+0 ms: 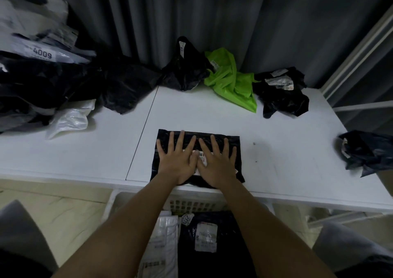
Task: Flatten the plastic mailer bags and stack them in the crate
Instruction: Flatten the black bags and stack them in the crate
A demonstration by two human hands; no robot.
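two hands, left hand (177,160) and right hand (217,164), fingers spread flat pressing one black mailer bag (232,143) at the table (287,141) near edge, four crumpled bags behind, perhaps three stacked in the crate (191,203) below

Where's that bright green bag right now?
In the head view, the green bag lies crumpled at the far edge of the white table, against the curtain, between two crumpled black bags.

"4009" on a white mailer bag (42,53).
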